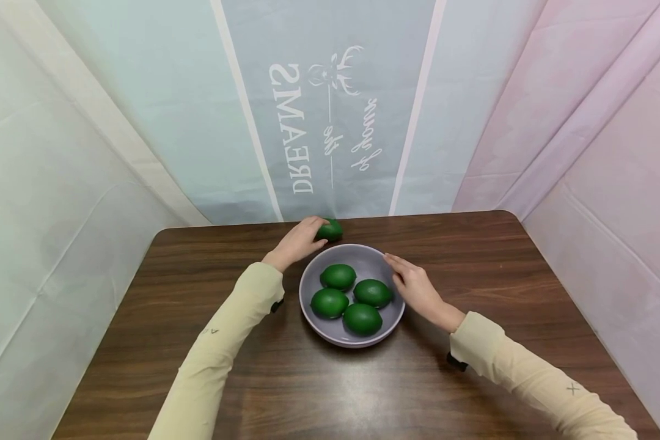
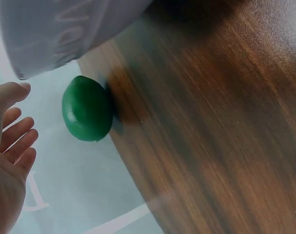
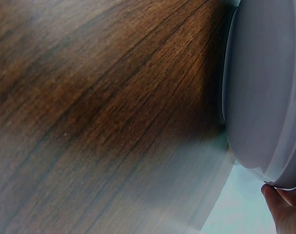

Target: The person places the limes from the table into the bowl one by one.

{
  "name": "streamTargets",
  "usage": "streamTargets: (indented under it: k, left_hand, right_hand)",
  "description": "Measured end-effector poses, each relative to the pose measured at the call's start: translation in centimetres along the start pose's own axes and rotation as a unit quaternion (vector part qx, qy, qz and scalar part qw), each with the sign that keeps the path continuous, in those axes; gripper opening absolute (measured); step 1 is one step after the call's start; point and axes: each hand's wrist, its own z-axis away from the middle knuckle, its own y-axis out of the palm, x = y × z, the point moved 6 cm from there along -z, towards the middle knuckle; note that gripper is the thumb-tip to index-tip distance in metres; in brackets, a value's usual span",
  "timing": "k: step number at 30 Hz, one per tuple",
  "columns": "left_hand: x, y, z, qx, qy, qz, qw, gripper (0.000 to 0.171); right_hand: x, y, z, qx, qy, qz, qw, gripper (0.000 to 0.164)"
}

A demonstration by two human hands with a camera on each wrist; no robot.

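A wide grey-purple bowl (image 1: 352,342) stands on the table and holds several dark green limes (image 1: 362,319). Behind it, by the table's back edge, lies another lime (image 1: 332,230), partly covered by my left hand (image 1: 299,242) in the head view. In the left wrist view that lime (image 2: 88,109) sits apart from my left hand (image 2: 11,161), whose fingers are spread loosely and hold nothing. My right hand (image 1: 418,290) rests at the bowl's right rim with its fingers nearly straight. Fingertips (image 3: 270,195) touch the rim in the right wrist view.
The brown wood-grain table (image 1: 528,342) ends at a pale blue printed cloth (image 1: 330,122) close behind the single lime. White cloth walls (image 1: 44,244) stand on the left and right sides.
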Motion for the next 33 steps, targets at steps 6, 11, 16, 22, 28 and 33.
streamTargets:
  k: [6,11,16,22,28,33]
  left_hand:
    - [0.6,0.6,-0.6,0.002,-0.005,0.002,1.0000,0.046]
    - [1.1,0.8,-1.0,0.015,-0.021,-0.002,0.9997,0.048]
    - [1.5,0.9,-1.2,0.020,-0.027,-0.009,0.9994,0.050]
    - [2.0,1.7,-1.4,0.048,-0.028,-0.020,0.9983,0.056]
    - [2.4,2.4,-1.7,0.081,-0.040,-0.021,0.9957,0.063]
    - [2.6,2.7,-2.0,0.094,-0.036,-0.025,0.9947,0.066]
  right_hand:
    - [0.0,-0.1,0.0,0.001,0.001,0.003,1.000,0.043]
    - [0.0,0.1,-0.1,0.007,0.001,0.004,1.000,0.043]
    - [-0.1,0.1,0.0,0.003,0.000,0.007,1.000,0.042]
    - [-0.1,0.1,0.0,0.002,-0.002,0.007,1.000,0.042]
    - [-0.2,0.0,0.0,-0.001,-0.002,0.006,1.000,0.042]
    - [-0.2,0.0,0.0,-0.002,-0.006,0.004,1.000,0.042]
